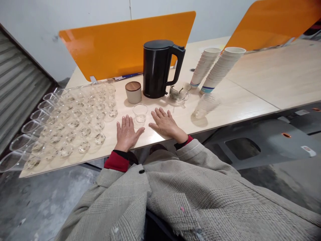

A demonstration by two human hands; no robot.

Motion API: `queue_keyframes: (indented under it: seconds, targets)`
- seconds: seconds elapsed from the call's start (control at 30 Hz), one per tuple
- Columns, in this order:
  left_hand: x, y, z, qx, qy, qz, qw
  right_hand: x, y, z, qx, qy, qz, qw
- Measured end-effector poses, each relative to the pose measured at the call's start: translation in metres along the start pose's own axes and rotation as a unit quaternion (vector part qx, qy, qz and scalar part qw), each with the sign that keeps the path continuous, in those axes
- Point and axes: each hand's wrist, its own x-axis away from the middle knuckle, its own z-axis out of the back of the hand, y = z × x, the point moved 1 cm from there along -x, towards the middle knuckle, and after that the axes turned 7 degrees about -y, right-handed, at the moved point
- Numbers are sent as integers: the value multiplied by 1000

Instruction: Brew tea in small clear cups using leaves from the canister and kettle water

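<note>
My left hand (127, 132) lies flat on the wooden table (230, 103), fingers spread, holding nothing. My right hand (164, 123) also rests flat and open a little to the right. Between the two hands, just beyond the fingertips, stands a small empty clear plastic cup (140, 112). Behind it are a white jar with a wooden lid (133, 91), a black electric kettle (158, 68) and a glass cup with a spoon or strainer in it (178, 93).
Several rows of clear plastic cups (72, 120) cover the table's left part. Two leaning stacks of paper cups (218, 68) stand at the right, with a stack of clear cups (204, 105) lying in front. Orange dividers (120, 43) stand behind. Grey floor lies below.
</note>
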Motion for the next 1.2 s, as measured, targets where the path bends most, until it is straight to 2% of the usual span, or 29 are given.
queue_keyframes:
  seconds: [0.37, 0.87, 1.2]
  targets:
    - [-9, 1, 2, 13, 7, 0, 1000, -7, -9, 2, 0, 1, -22, 1000]
    - [-7, 1, 2, 15, 2, -1, 1000, -5, -10, 2, 8, 0, -21, 1000]
    - [-8, -2, -2, 15, 21, -6, 1000, -5, -10, -1, 12, 12, -18, 1000]
